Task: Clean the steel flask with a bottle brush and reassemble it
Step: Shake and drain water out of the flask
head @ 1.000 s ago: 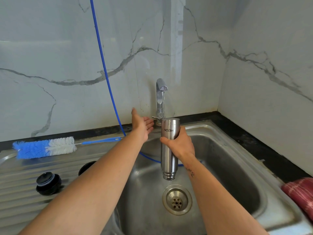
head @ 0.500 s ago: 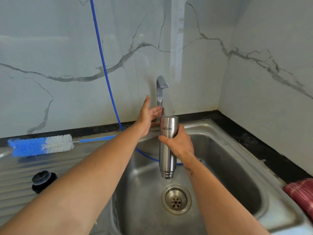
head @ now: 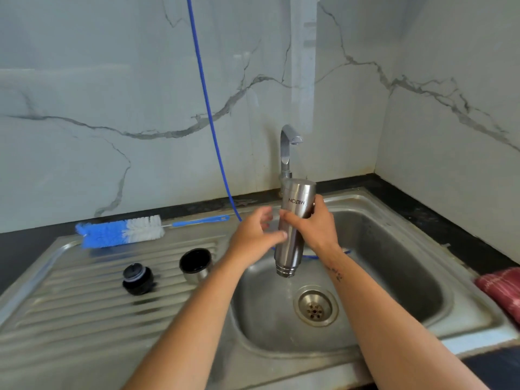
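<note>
While the steel flask is held upside down over the sink, with its open mouth pointing down at the drain, the fingers of the right hand are wrapped round its middle. The left hand is seen just beside the flask, its fingers loosely bent and holding nothing, though the thumb may be touching the steel. Far to the left of the fingers, the bottle brush, the black stopper and the cup lid are laid on the ribbed drainboard.
</note>
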Tool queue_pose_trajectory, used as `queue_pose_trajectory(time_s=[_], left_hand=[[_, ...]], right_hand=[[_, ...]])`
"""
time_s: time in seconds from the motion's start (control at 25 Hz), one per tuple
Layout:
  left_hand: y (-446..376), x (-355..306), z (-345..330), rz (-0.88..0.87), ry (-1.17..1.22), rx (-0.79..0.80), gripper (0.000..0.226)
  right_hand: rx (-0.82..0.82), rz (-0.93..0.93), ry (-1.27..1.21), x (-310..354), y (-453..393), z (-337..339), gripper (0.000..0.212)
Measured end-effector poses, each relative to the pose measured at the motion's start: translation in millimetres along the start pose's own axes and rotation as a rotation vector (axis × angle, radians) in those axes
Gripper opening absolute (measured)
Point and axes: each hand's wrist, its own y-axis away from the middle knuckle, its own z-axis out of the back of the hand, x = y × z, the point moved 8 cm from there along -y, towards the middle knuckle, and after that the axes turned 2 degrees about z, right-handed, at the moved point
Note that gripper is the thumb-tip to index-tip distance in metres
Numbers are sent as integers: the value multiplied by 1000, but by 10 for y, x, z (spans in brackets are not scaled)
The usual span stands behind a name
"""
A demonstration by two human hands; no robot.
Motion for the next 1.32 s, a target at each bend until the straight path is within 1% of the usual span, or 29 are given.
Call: queue_pose_trajectory(time_s=[0.04, 0.08, 0.12, 0.16, 0.24, 0.4, 0.48, 0.52, 0.64, 0.68, 0.8, 0.84, 1.0, 1.04, 1.16, 1.24, 1.32], left_hand=[[129, 43, -55, 14, -57, 39, 79], [224, 67, -103, 14, -88, 57, 79], [300, 90, -143, 6, -102, 49, 75], [340, 103, -161, -11, -107, 17, 71], [363, 130, -106, -37, -80, -63, 71], [366, -18, 99, -148, 48, -180, 70], [350, -30, 140, -175, 64, -209, 68], [368, 3, 116, -154, 54, -199, 68], [423, 166, -40, -54, -25, -92, 72], [433, 161, -32, -53, -28, -98, 71], [419, 0, 112, -113, 42, -201, 63], [410, -7, 122, -116, 50, -210, 63], [452, 150, -17, -43, -17, -133, 72], [450, 134, 5, -47, -11, -150, 71], [404, 7, 126, -106, 51, -242, 61], [420, 38, 61, -72, 34, -204, 64], [418, 188, -58, -15, -21, -135, 71]], right_hand=[[-4, 14, -18, 63, 74, -5, 65], [4, 33, -25, 137, 155, -17, 65], [19, 61, -23, 220, 237, -39, 66], [31, 89, -13, 291, 298, -59, 67], [39, 140, 11, 454, 380, -65, 67], [-25, 264, 2, 847, 408, 84, 66], [-44, 298, 8, 897, 402, 106, 65], [-25, 276, 25, 850, 409, 66, 65], [81, 183, 103, 641, 452, -105, 70], [78, 177, 96, 627, 448, -103, 70], [-26, 243, 44, 815, 420, 38, 65], [-37, 254, 49, 841, 421, 50, 64], [75, 180, 100, 683, 486, -131, 64], [60, 182, 94, 693, 483, -117, 63], [-50, 257, 73, 861, 447, 22, 65], [-25, 244, 109, 842, 472, -4, 64], [50, 190, 151, 719, 495, -94, 63]])
